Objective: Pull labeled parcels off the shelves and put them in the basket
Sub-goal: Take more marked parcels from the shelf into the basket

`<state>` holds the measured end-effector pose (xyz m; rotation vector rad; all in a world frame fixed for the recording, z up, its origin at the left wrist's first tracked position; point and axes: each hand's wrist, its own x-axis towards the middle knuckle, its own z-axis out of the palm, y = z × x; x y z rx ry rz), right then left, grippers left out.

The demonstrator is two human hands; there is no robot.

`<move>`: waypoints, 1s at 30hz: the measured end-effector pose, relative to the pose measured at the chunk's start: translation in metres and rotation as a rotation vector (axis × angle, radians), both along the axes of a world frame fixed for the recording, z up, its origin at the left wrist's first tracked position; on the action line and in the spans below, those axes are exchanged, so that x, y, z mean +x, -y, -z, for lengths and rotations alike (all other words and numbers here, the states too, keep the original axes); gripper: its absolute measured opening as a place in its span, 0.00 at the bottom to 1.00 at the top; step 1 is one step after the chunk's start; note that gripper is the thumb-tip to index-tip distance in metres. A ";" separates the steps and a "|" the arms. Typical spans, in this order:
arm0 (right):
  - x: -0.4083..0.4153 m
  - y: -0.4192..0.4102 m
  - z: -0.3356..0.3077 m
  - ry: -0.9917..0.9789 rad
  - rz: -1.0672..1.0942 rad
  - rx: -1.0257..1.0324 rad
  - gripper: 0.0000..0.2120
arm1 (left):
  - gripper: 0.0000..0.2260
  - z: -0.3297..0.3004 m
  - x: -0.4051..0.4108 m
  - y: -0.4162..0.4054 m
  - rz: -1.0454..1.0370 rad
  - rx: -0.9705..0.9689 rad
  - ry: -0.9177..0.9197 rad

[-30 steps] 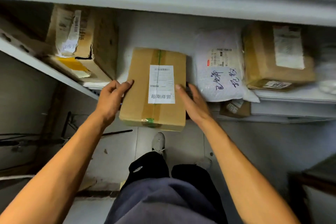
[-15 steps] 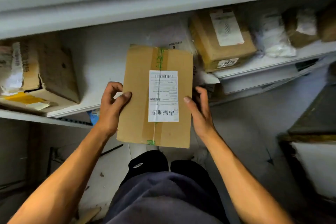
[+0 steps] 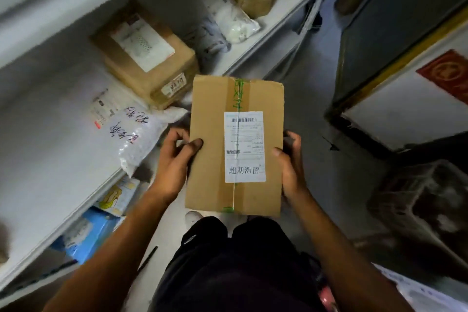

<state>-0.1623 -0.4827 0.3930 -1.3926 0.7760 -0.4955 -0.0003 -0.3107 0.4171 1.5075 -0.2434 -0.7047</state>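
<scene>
A flat cardboard parcel (image 3: 210,149) with a white printed label and green-marked tape is held in front of me, clear of the shelf. My left hand (image 3: 174,162) grips its left edge with the thumb on top. My right hand (image 3: 291,167) grips its right edge. A dark mesh basket (image 3: 420,208) stands on the floor at the right, below and apart from the parcel.
The white shelf (image 3: 45,149) runs along the left with a white handwritten bag (image 3: 131,134), a labeled brown box (image 3: 144,58), further bags and boxes. Blue packages (image 3: 88,235) lie on the lower shelf. A dark cabinet (image 3: 379,20) stands at the right. My legs are below.
The parcel has come off the shelf and toward me in both hands. My view has swung to the right, so the shelf now lies to the left and the basket shows.
</scene>
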 end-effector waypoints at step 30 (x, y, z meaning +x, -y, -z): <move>-0.322 0.297 0.014 0.005 1.356 0.155 0.21 | 0.10 0.015 -0.281 0.581 1.223 0.232 0.106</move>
